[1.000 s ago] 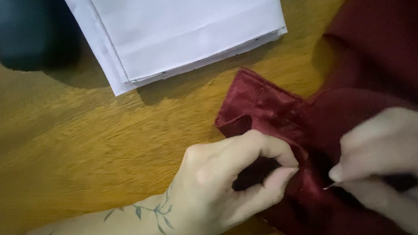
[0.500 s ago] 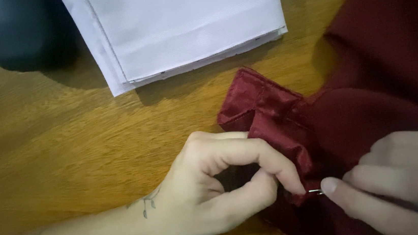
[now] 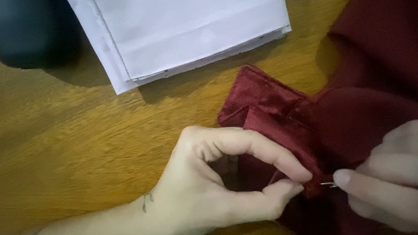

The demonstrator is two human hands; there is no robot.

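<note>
Burgundy satin fabric (image 3: 290, 109) bunched on wooden table (image 3: 69, 146) — left hand (image 3: 216, 188) pinches folded edge between thumb and forefinger; right hand (image 3: 403, 175) pinches thin metal pin (image 3: 329, 185), lying horizontal, tip pointing left toward fold, just beside left fingertips.

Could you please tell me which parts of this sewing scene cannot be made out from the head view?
- Needle: only a short metal tip shows; the right hand hides the rest.
- Thread: too fine to see.
- Dark red fabric: cut off by the right and bottom edges.
- Fold pinched by the left hand: covered by thumb and forefinger.
- Dark container: top cut off by the upper edge.
</note>
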